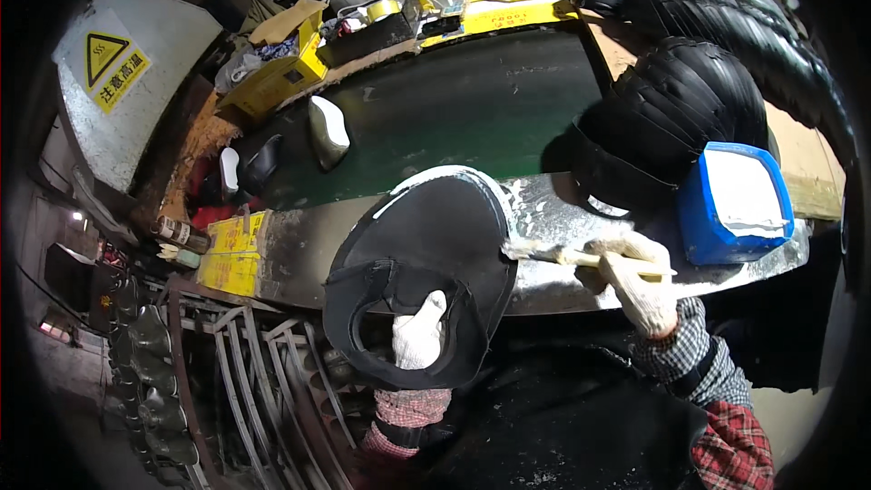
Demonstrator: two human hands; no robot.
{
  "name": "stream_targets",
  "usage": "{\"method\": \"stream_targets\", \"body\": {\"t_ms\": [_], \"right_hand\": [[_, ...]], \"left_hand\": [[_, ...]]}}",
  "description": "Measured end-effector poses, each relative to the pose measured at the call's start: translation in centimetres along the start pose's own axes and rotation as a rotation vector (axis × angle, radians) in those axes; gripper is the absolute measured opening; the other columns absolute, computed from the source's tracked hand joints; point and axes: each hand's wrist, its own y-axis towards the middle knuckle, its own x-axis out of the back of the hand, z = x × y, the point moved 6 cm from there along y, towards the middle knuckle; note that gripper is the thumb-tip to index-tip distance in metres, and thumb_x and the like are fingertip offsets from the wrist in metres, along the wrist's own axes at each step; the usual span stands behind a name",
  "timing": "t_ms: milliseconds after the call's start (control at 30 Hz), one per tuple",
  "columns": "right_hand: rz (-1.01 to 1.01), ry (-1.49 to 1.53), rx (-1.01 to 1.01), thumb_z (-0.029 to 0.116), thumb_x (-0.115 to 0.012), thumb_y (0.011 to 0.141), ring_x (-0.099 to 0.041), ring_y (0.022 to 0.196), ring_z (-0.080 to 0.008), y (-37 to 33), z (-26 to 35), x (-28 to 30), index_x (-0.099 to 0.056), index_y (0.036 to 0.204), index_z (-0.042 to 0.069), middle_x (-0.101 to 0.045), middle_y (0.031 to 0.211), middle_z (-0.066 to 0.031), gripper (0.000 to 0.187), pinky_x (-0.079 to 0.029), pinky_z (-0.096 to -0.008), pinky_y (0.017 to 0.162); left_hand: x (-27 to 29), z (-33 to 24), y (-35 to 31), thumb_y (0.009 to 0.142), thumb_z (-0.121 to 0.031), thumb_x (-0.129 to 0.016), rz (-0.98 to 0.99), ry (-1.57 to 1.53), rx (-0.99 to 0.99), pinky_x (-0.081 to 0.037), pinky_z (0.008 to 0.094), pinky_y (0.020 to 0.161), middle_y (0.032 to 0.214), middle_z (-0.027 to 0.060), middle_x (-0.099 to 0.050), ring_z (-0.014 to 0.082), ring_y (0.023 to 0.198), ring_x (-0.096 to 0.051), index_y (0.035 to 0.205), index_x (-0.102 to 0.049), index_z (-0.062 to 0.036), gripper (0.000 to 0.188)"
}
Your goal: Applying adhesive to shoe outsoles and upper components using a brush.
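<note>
My left hand (pixel 419 336), in a white knit glove, reaches through the collar opening of a black shoe upper (pixel 445 236) and grips it, thumb showing on top. A band of wet white paste runs along the upper's far curved edge. In my gloved right hand (pixel 638 286) is a brush (pixel 581 259) with a pale handle. Its whitened bristles are at the right edge of the upper; whether they touch it I cannot tell. To the right of that hand stands a blue tub (pixel 694 222) of white paste (pixel 744 191).
A stack of nested black uppers (pixel 685 104) stands behind the tub. Beyond the paste-smeared metal ledge (pixel 304 249) lies a dark green belt (pixel 454 109) carrying a shoe with a white sole (pixel 328 132). Yellow boxes (pixel 277 82) line its far side. Metal racks (pixel 245 372) stand lower left.
</note>
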Motion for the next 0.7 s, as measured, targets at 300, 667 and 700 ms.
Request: {"method": "stream_targets", "body": {"t_ms": [300,667,700], "right_hand": [[0.505,-0.387,0.525,0.025,-0.058,0.094,-0.067,0.076,-0.0299,4.2,10.6,-11.6,-0.063,0.119,0.004,-0.067,0.087,-0.0155,0.034,-0.054,-0.0373,0.069],[0.626,-0.028,0.314,0.024,-0.072,0.088,-0.071,0.082,-0.0247,-0.7,11.4,-10.9,-0.069,0.102,0.001,-0.071,0.090,-0.0118,0.027,-0.056,-0.0312,0.074],[0.630,-0.002,0.177,0.024,-0.073,0.088,-0.071,0.083,-0.0236,-0.5,9.7,-9.0,-0.069,0.102,0.000,-0.072,0.093,-0.0124,0.028,-0.057,-0.0312,0.075]], "left_hand": [[-5.7,1.1,0.7,0.096,-0.018,-0.055,0.295,0.082,-0.122,-0.053,0.0321,0.085,0.107,0.0084,-0.065,0.0182,0.092,-0.063,0.116,-0.061,-0.0023,0.026],[-5.9,-3.1,3.8,0.093,-0.042,-0.056,0.687,-0.580,0.650,-0.056,0.0362,0.077,0.091,0.0099,-0.069,0.0189,0.076,-0.065,0.102,-0.066,-0.0030,0.041],[-6.5,-1.7,6.3,0.093,-0.044,-0.056,0.797,-0.591,0.876,-0.057,0.0366,0.077,0.089,0.0101,-0.069,0.0190,0.075,-0.065,0.100,-0.066,-0.0031,0.043]]}}
